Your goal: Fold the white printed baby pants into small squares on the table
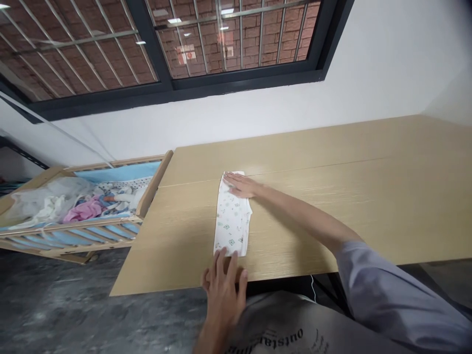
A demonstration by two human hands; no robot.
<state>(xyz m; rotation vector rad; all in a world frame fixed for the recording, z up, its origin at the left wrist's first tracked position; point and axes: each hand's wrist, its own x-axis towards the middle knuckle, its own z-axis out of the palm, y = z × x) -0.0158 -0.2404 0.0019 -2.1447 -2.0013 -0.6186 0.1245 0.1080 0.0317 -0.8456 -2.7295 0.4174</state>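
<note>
Tabletop (332,206): pale wood-grain laminate, showing a smooth, faintly glossy finish. Folded baby garment (232,221): white printed cotton, looking soft and matt. Crib rail (155,184): light wood, showing a smooth satin surface.

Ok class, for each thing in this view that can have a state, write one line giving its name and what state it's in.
white printed baby garment: folded into a long narrow strip, lying flat
wood-grain table: bearing the garment
right hand: open, pressing on the garment's far end
left hand: open, fingers at the garment's near end
wooden cot: holding heaped clothes
pink cloth: crumpled inside the cot
</note>
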